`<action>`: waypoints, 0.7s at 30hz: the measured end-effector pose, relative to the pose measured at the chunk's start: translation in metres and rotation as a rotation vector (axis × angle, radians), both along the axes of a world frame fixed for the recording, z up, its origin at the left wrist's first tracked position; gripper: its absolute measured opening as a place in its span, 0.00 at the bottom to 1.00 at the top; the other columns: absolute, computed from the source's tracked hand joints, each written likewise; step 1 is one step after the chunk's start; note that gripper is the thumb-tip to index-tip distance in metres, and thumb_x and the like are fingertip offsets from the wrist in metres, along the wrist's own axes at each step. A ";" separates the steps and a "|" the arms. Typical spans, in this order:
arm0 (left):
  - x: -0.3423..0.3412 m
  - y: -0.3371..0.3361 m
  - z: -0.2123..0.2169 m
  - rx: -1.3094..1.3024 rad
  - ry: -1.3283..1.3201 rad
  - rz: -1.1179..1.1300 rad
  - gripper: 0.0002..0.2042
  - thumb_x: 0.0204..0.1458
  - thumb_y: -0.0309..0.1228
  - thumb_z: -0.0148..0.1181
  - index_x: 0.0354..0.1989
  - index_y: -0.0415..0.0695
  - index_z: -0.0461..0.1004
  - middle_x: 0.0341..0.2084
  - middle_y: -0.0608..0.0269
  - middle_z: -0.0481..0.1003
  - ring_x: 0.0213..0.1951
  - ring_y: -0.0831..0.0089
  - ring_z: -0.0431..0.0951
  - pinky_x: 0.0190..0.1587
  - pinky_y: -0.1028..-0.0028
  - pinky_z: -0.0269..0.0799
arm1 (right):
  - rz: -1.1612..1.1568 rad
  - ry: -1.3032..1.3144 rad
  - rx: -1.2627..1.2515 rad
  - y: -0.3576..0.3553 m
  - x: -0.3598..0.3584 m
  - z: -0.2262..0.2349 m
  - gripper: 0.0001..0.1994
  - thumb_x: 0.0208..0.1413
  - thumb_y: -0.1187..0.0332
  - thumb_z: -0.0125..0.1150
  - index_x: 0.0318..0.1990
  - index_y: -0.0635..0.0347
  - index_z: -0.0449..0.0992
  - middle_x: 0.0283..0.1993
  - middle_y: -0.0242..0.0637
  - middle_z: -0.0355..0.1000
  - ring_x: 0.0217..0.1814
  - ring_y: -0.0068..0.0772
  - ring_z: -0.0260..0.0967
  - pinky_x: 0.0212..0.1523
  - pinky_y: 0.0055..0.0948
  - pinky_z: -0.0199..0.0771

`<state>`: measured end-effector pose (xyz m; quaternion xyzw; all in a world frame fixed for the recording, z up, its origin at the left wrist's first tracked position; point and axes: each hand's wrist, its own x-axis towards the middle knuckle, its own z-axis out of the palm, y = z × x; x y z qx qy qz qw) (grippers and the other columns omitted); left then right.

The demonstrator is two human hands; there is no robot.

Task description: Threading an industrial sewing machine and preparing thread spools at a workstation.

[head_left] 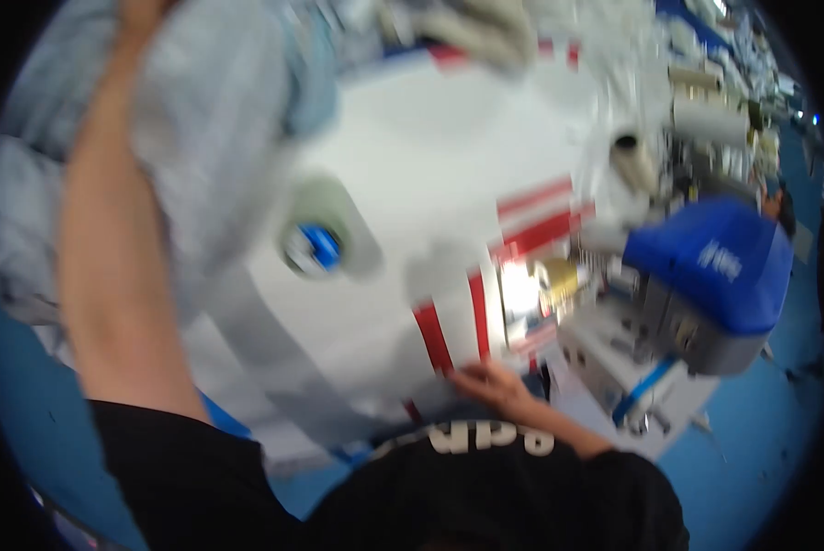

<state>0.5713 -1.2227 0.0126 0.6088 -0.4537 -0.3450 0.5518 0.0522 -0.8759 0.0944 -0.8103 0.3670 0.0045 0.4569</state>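
the whole view is smeared by motion, so fine detail is lost. the left hand [141, 11] is at about eleven o'clock, right at the top rim of the picture, its bare forearm running down to the black shirt [485, 496] at six o'clock; the hand sits against a heap of pale grey-blue cloth [214, 119] that fills the upper left, and it seems to be up in or on that cloth, but the fingers are cut off by the rim and i cannot tell whether they are closed on it. the right hand [493, 381] lies near the centre bottom, at about five o'clock from the middle, fingers spread fairly flat and resting on the near edge of the white table [421, 165] beside a red stripe [433, 338]; it is not wrapped round anything that i can make out. on the white table, toward nine o'clock from its middle, lies a pale round thing with a blue centre [313, 246], too blurred to name. at three o'clock stands a machine with a blue cover [715, 262] over a grey body, and a bright light [519, 289] shines between it and the red stripes. a pale thread cone [634, 161] stands at about two o'clock. the floor [761, 441] at lower right is blue.
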 end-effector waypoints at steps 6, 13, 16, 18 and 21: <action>-0.011 0.002 0.009 0.044 0.103 0.148 0.21 0.49 0.47 0.57 0.41 0.41 0.71 0.16 0.73 0.65 0.16 0.87 0.60 0.17 0.84 0.54 | 0.034 -0.027 0.031 -0.001 -0.013 -0.012 0.14 0.43 0.73 0.60 0.42 0.57 0.73 0.37 0.39 0.67 0.36 0.37 0.70 0.32 0.29 0.72; -0.012 0.000 0.007 -0.048 0.218 0.055 0.11 0.54 0.39 0.53 0.39 0.46 0.70 0.19 0.77 0.65 0.16 0.90 0.58 0.15 0.88 0.50 | 0.069 0.194 0.463 0.002 -0.023 -0.019 0.11 0.54 0.67 0.53 0.45 0.54 0.73 0.38 0.40 0.68 0.40 0.38 0.68 0.36 0.28 0.70; -0.012 0.001 0.006 -0.055 0.209 0.065 0.11 0.53 0.39 0.53 0.39 0.46 0.70 0.20 0.77 0.66 0.16 0.90 0.58 0.16 0.89 0.50 | 0.084 0.077 0.275 0.000 -0.020 -0.013 0.13 0.53 0.67 0.54 0.46 0.56 0.72 0.38 0.41 0.67 0.40 0.38 0.68 0.37 0.28 0.70; -0.008 0.001 0.002 -0.052 0.248 0.052 0.14 0.52 0.40 0.55 0.42 0.44 0.70 0.23 0.75 0.68 0.18 0.89 0.59 0.18 0.88 0.52 | 0.052 0.031 0.216 -0.009 -0.007 -0.009 0.13 0.50 0.67 0.58 0.43 0.59 0.72 0.37 0.42 0.67 0.40 0.38 0.68 0.36 0.28 0.71; -0.006 0.001 0.002 -0.047 0.271 0.039 0.18 0.51 0.40 0.57 0.45 0.42 0.70 0.27 0.73 0.71 0.20 0.89 0.60 0.21 0.87 0.54 | -0.852 -0.123 0.323 -0.027 0.028 -0.008 0.11 0.42 0.79 0.60 0.34 0.62 0.67 0.36 0.39 0.66 0.33 0.29 0.69 0.28 0.23 0.71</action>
